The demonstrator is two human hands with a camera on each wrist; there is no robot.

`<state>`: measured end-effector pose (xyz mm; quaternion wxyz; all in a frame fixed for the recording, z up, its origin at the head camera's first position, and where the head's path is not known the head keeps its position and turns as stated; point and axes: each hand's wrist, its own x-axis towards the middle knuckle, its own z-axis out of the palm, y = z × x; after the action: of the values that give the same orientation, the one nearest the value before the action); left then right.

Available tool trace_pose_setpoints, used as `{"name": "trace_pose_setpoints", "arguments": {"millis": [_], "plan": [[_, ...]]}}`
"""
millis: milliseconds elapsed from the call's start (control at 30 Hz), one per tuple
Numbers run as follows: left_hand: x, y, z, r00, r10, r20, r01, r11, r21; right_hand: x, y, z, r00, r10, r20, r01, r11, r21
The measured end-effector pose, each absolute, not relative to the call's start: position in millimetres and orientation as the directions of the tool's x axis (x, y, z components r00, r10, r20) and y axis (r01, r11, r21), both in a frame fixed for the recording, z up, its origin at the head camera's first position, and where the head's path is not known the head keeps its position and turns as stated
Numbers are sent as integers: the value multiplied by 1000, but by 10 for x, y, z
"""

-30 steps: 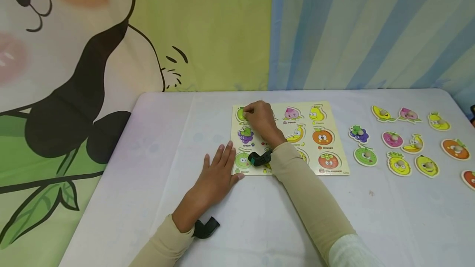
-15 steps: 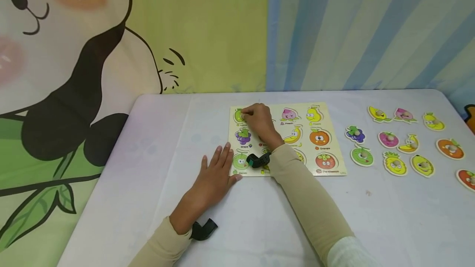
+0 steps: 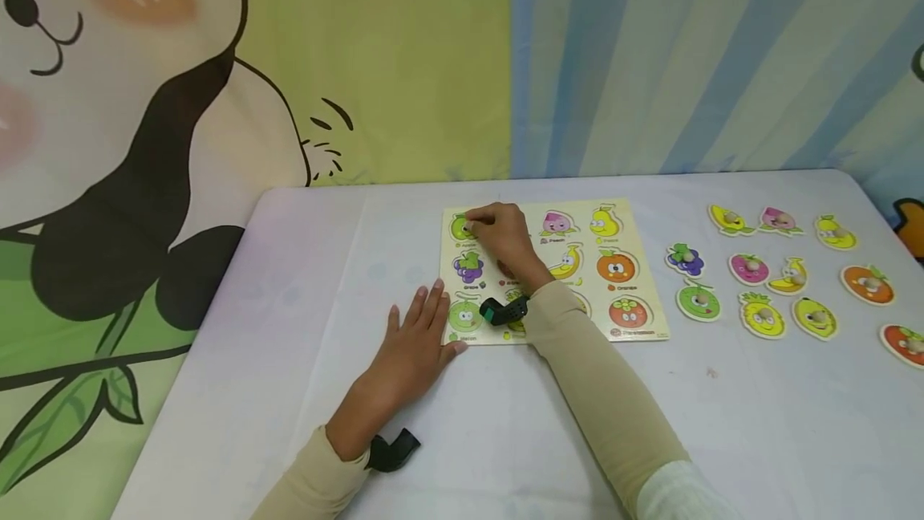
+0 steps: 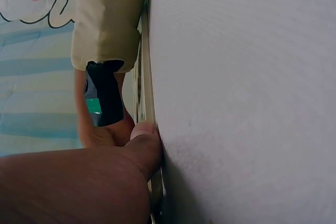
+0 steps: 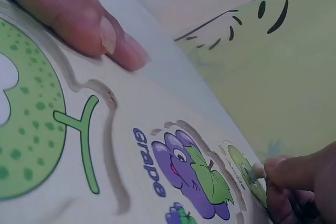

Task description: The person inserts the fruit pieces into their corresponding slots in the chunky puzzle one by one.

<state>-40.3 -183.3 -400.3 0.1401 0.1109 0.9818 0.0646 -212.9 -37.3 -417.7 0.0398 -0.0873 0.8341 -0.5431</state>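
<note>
My right hand (image 3: pixel 508 243) pinches the small knob (image 5: pixel 256 171) of a green apple puzzle piece (image 3: pixel 458 229). The piece sits at the apple spot in the top left corner of the wooden fruit board (image 3: pixel 646 279); whether it is fully seated cannot be told. My left hand (image 3: pixel 407 351) lies flat with straight fingers, its fingertips on the board's lower left edge beside the melon recess (image 3: pixel 464 314). In the left wrist view, the left thumb (image 4: pixel 144 142) touches the board's side edge. Part of the board's middle is hidden under the right hand and forearm.
Loose knobbed fruit pieces lie to the right of the board, among them grapes (image 3: pixel 684 260), a melon (image 3: pixel 698 301), a pineapple (image 3: pixel 762 316), a lemon (image 3: pixel 815 318) and an orange (image 3: pixel 867 285). A white cloth (image 3: pixel 505 432) covers the table. A printed curtain (image 3: pixel 404 62) hangs behind.
The head view has shifted slightly, so the scene sits a little further left. Both hands keep about the same place on the board, the right still at the apple piece.
</note>
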Motion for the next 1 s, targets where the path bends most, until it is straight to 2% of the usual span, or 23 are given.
{"name": "trace_pose_setpoints", "arguments": {"millis": [367,667,1000], "plan": [[-358,-1845,-4011,-941,243,-236,208,965,161,-2067,-315,-4155,-989,-121,88,-121,303,-945],[-372,-1831,-4024,-943,246,-225,209,962,176,-2086,-57,-4119,-995,-74,63,-77,208,-975],[-370,-1843,-4027,-946,250,-206,213,959,187,-2090,277,-4015,-993,-27,112,-115,184,-976]]}}
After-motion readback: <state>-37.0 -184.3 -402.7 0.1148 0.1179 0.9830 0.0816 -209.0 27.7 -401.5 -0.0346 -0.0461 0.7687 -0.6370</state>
